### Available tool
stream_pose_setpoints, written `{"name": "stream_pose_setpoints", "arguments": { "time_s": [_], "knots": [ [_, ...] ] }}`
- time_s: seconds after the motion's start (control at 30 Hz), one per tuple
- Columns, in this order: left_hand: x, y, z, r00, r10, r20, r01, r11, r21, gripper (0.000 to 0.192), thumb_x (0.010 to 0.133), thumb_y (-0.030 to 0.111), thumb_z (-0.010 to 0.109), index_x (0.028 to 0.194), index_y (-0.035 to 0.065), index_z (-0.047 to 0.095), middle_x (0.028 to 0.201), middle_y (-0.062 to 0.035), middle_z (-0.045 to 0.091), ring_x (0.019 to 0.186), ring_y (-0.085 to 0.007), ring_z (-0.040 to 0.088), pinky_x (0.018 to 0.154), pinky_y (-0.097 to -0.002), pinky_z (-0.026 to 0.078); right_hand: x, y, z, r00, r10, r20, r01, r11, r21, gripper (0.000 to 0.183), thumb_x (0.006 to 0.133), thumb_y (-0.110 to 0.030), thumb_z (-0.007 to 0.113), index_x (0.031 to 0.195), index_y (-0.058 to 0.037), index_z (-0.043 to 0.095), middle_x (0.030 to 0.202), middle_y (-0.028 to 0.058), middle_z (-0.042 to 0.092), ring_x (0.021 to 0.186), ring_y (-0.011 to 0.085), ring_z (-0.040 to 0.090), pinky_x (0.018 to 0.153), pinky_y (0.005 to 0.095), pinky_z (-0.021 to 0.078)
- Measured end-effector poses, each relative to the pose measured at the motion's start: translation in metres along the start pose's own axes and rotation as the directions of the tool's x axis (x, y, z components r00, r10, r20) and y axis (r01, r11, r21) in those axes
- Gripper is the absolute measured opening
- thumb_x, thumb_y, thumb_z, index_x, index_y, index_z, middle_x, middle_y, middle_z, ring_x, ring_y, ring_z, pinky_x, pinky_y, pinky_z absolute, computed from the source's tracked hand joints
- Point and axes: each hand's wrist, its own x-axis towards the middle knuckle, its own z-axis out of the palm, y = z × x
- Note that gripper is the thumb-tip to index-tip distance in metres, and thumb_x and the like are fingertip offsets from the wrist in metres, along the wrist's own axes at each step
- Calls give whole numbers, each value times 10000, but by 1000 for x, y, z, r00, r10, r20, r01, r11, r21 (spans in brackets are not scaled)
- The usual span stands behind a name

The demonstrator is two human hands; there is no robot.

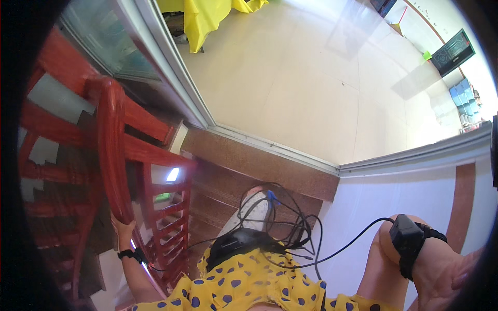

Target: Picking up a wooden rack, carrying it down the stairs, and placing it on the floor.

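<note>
My left hand (123, 228) is wrapped around the red wooden handrail (113, 147) at the left, with a black strap (130, 254) on its wrist. My right hand (447, 276) is raised at the lower right, partly cut off by the picture's dark rim; whether its fingers hold anything is hidden. A black device (407, 235) is strapped to the right wrist, and a black cable runs from it to a loose tangle of black cables (280, 225) in front of my body. The tangle lies beside a black pouch (241, 245) at the waist of the yellow polka-dot clothing (233, 285).
Brown stair steps (218, 186) lie ahead, below a metal sliding-door track (272, 145). Beyond it is a pale tiled floor (303, 77) with a yellow cloth (202, 23) hanging at the upper left. A white wall (362, 202) stands to the right, red balusters (171, 233) to the left.
</note>
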Motion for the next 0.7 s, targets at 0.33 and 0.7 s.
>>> {"name": "stream_pose_setpoints", "arguments": {
  "time_s": [0.33,0.7],
  "knots": [
    [18,87,12,854,33,519,-288,861,419,174,749,118,680,896,26,668,848,-123,662,849,-301,631,807,-376,517,140,-82,-86,1000,13,-17,-15,991,-132,603,943,-299,474,1424,-151,141,1442,169,159,986,205,591,729,205,540],
    [34,444,107,680,-289,674,396,918,-5,529,666,128,716,1106,-37,473,1099,-153,478,824,-227,579,606,-335,532,117,39,-157,993,-4,-117,-15,987,-160,612,945,-302,469,1432,-156,128,1454,170,142,997,209,593,733,205,542]
  ]
}}
